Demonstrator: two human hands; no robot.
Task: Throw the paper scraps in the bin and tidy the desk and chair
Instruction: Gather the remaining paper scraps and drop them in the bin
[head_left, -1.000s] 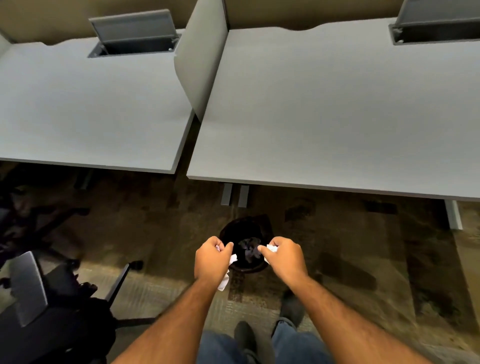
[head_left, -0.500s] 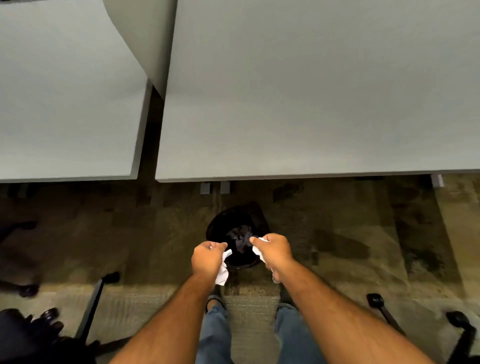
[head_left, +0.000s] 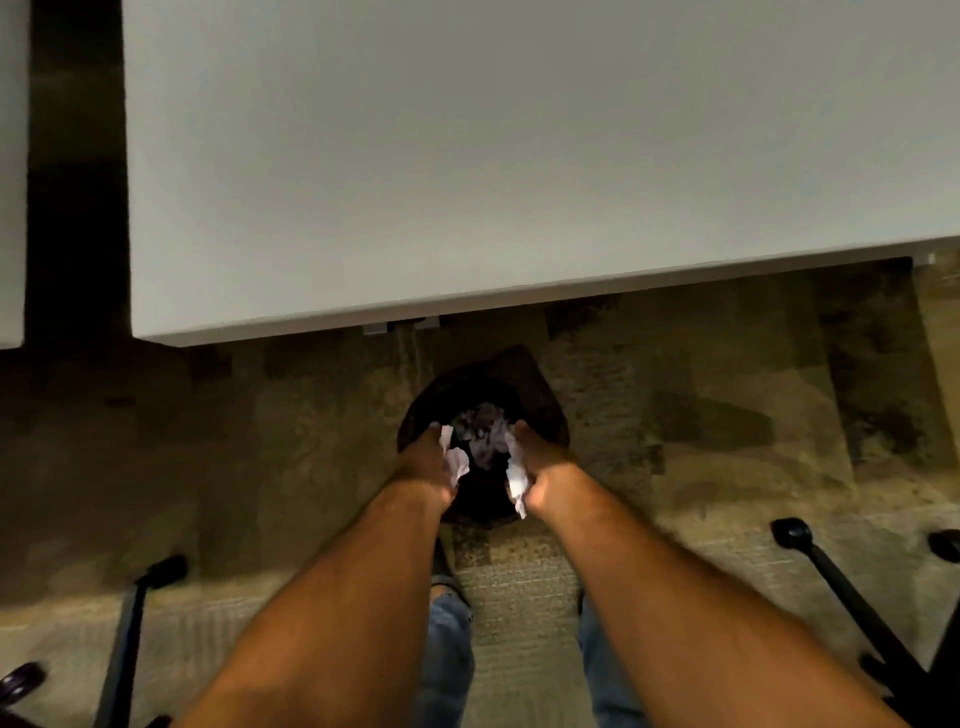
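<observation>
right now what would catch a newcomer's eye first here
Two bare forearms reach down the middle, the left hand and right hand each holding white paper scraps over the dark bin on the carpet. Above them, the pale desk top fills the upper half.

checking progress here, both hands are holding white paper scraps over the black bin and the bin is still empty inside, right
Not quite: the black bin is not empty. The head view shows crumpled paper already lying inside it. The rest holds: the left hand and the right hand each hold white paper scraps over the bin.
</observation>
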